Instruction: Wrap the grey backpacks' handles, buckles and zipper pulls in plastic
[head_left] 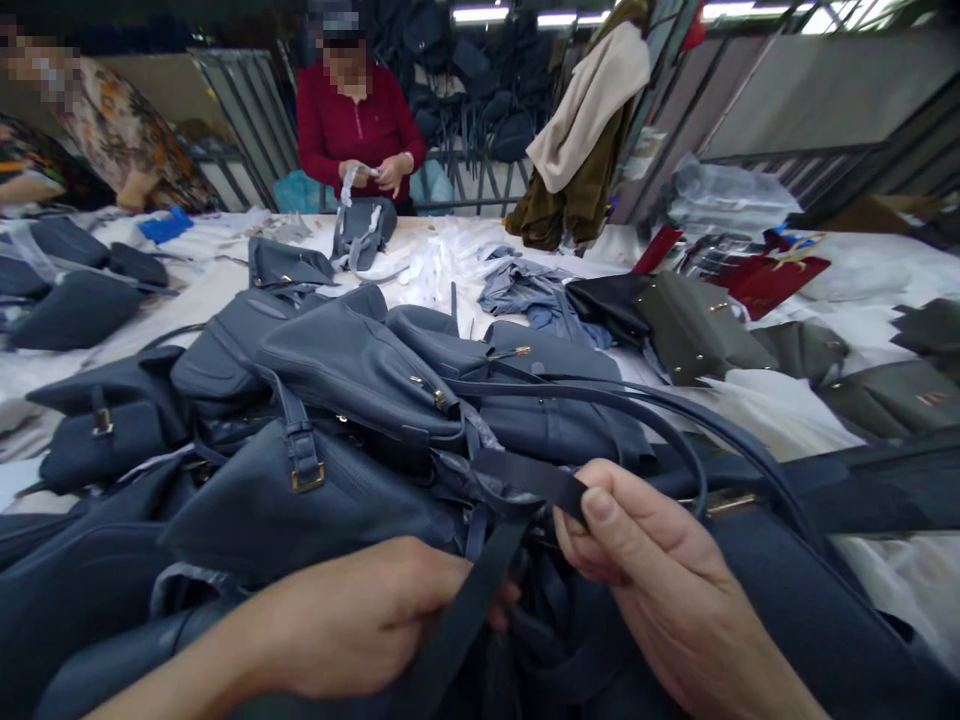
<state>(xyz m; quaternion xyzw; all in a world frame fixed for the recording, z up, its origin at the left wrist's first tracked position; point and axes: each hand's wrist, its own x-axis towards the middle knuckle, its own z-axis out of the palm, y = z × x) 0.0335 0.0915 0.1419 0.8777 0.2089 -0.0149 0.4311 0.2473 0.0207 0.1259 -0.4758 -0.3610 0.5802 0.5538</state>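
Note:
My right hand (652, 580) pinches a flat dark strap (525, 478) between thumb and fingers, just above a heap of navy bags. A lower length of the strap slants down across my left hand (375, 610), whose fingers are curled and partly hidden behind it. What the left fingers grip is out of sight. Clear plastic wrap (480, 430) clings around the straps near both hands. Right in front lies a navy leather bag (360, 360) with a gold zip pull, and below it a navy flap bag (300, 510) shows a gold buckle.
Long navy handles (675, 400) arch beside my right hand. Olive bags (697, 320) and white sheets (780, 405) lie to the right. Across the table, a person in a red top (360, 120) handles wrapping over a small bag (364, 230). Another person's patterned sleeve (127, 120) appears at left.

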